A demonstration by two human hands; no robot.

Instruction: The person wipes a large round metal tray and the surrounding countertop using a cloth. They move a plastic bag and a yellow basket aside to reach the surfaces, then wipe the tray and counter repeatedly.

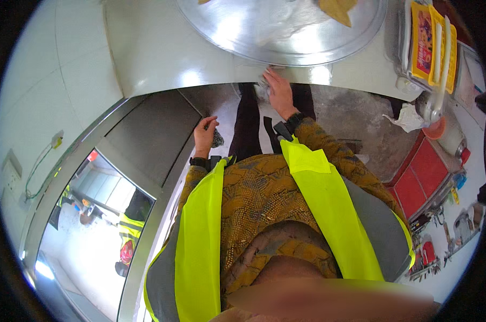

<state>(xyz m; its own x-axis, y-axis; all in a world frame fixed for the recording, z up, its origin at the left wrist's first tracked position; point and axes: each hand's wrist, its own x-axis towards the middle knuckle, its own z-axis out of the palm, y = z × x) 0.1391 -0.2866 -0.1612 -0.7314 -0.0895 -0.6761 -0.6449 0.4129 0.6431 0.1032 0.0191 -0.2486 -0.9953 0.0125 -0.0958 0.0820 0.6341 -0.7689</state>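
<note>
My left hand (204, 137) hangs in front of my body, below the counter edge. Its fingers are curled around a dark, mesh-like scouring pad (217, 138), partly hidden by the hand. My right hand (281, 93) reaches to the front edge of the pale, glossy tabletop (154, 60). Its fingers stretch forward beside a small greyish scrap (263, 81); whether they grip it is too blurred to tell. Just beyond the fingertips lies a large round shiny disc (267, 40). A yellow-brown piece (339, 11) shows on the disc.
At the right stands a yellow plastic basket (452, 60) with a coloured packet (423, 44). White crumpled paper (407, 117) hangs near it. Further right are a red-tiled surface (420, 177) and tools on the wall. A framed mirror (98, 229) at left reflects people in vests.
</note>
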